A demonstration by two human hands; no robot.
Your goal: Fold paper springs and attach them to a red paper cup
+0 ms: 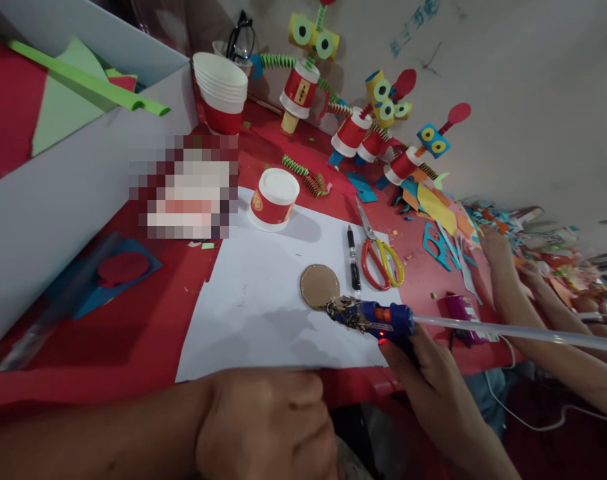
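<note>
My right hand (433, 390) grips a blue glue gun (378, 319) with a long clear glue stick (518, 331) out of its back. Its crusted nozzle rests at the edge of a round brown cardboard disc (319, 285) on a white paper sheet (263, 300). My left hand (266, 423) lies at the near table edge as a closed fist, knuckles up, with whatever is inside hidden.
A black pen (353, 258), red-and-yellow scissors (381, 257) and an upturned red paper cup (273, 199) lie by the sheet. Paper-cup robots (353, 130), a cup stack (221, 93) and a grey box (58, 193) stand behind. Another person's arms (533, 320) reach in at right among paper scraps.
</note>
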